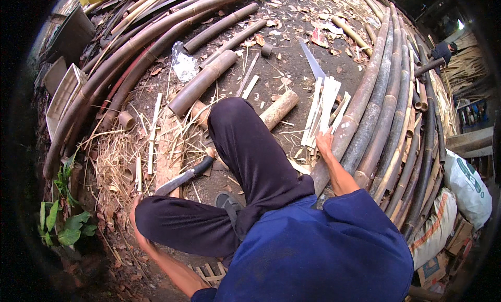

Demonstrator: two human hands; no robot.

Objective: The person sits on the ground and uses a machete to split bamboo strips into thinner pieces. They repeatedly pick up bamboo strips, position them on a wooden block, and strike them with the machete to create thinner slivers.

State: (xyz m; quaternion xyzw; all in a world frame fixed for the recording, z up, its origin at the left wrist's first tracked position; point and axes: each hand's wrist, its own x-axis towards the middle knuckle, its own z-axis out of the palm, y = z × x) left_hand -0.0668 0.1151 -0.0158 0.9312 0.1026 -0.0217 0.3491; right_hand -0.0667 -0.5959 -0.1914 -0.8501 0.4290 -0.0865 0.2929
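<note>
My right hand (324,141) reaches out beside the long bamboo poles, its fingers closed on the lower end of pale split bamboo strips (327,101). These strips lie in a loose, fanned pile on the ground. Out past my left knee, my left hand (136,202) is partly hidden by the trouser leg. A short upright bamboo strip (139,172) meets its fingers and appears gripped there. A large knife (182,178) with a dark handle lies in front of my left knee, over a flat wooden plank (168,145). The saw blade (312,60) sticks out beyond the strip pile.
Long bamboo poles (383,93) line my right side, and more curved poles (138,38) run along the left. Cut bamboo sections (202,83) lie ahead. Shavings (117,161) heap at the left near a green plant (73,226). White sacks (467,184) stand far right; another person (443,51) is behind the poles.
</note>
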